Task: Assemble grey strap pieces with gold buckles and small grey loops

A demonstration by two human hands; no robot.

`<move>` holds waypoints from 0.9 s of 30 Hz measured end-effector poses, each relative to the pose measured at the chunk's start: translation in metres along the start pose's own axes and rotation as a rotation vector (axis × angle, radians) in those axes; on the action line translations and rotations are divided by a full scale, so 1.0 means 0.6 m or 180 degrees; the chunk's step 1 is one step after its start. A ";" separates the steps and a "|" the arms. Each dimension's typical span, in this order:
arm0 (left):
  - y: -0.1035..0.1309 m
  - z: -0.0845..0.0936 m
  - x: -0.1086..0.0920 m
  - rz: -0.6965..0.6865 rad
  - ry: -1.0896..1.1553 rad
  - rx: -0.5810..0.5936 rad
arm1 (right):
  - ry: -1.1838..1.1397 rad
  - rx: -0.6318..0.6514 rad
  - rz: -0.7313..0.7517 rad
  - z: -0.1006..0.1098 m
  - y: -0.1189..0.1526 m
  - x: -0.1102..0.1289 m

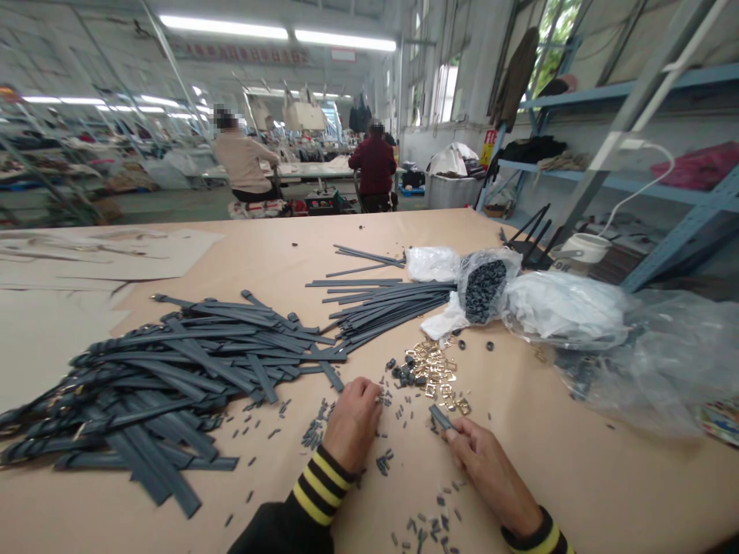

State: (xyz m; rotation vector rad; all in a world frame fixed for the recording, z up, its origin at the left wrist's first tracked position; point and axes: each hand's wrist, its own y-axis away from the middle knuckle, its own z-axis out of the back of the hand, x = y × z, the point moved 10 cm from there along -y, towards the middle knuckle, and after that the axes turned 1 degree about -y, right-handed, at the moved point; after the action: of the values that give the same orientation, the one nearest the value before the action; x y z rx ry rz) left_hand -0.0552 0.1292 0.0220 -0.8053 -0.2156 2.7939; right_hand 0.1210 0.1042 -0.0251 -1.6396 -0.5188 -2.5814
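My right hand (490, 462) is closed, thumb and fingers pinching a short dark grey strap piece (440, 416) whose end points away to the left. My left hand (353, 422) rests low over the table with its fingers curled inward; what they hold, if anything, is hidden. Just beyond its knuckles lies a grey strap (331, 375). Small dark cut bits (315, 431) are scattered beside the left hand. Between and beyond both hands sits a heap of gold-coloured buckles (434, 368), with small black loops (409, 372) at its left edge.
A large pile of dark straps (190, 354) covers the left side. Narrow strips (392, 308) lie at the centre back, near an open plastic bag of black loops (486, 286). More plastic bags (566, 308) stand at right. Two people (374, 165) sit farther off.
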 end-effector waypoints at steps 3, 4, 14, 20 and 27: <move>0.004 -0.028 0.014 0.0138 -0.0244 0.0503 | 0.0040 0.0002 0.0031 -0.001 0.000 0.006; 0.005 -0.032 0.016 0.0182 -0.0204 0.0534 | 0.0047 -0.0002 0.0042 0.000 0.001 0.007; 0.024 -0.105 -0.003 0.1282 0.4293 0.0792 | -0.0173 0.0172 0.0096 -0.020 0.010 0.016; 0.048 -0.139 -0.041 0.1861 0.5354 0.0996 | -0.0097 0.0123 0.0402 -0.018 0.015 0.036; 0.045 -0.131 -0.043 0.1810 0.5600 0.0942 | -0.0024 0.0210 0.0471 -0.015 0.026 0.046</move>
State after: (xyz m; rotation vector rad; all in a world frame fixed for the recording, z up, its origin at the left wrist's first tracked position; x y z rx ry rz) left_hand 0.0035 0.1025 -0.0361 -2.9282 0.7596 1.3000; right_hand 0.1041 0.0907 0.0002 -1.6025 -0.4590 -2.4277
